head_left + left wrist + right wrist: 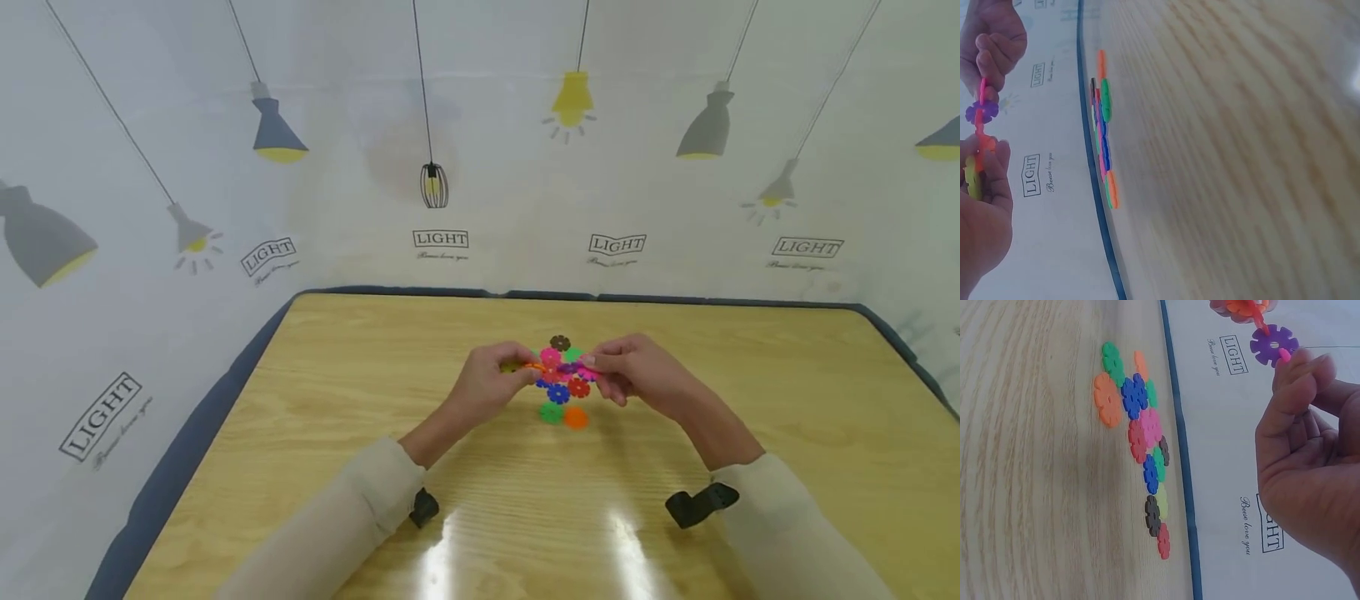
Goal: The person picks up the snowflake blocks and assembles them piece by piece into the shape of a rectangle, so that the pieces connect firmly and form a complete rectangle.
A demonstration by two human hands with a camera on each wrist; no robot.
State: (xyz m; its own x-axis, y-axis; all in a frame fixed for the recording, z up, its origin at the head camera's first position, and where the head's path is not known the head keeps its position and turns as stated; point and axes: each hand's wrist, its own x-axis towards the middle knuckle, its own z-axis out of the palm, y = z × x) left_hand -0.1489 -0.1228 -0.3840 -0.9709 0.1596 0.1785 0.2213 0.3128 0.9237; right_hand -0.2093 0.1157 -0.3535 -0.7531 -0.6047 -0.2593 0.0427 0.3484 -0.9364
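Above the table, both hands hold a joined chain of notched plastic flower discs. My left hand [482, 382] grips its left end, where a yellow disc [972, 178] and an orange disc [987, 142] show between the fingers. A purple disc [1262, 346] sits in the middle of the chain, slotted to a red-orange disc and to a pink disc [984, 89]. That pink disc is pinched between thumb and fingers of my right hand [651, 377]. Fingers partly cover both ends, so how many discs are joined there is hidden.
Loose discs lie on the wooden table [337, 400] below the hands, among them blue [557, 394], red [578, 387], green [551, 413], orange [576, 418] and dark brown [560, 342]. A wall covering [510, 192] printed with lamps stands behind the table's dark edge.
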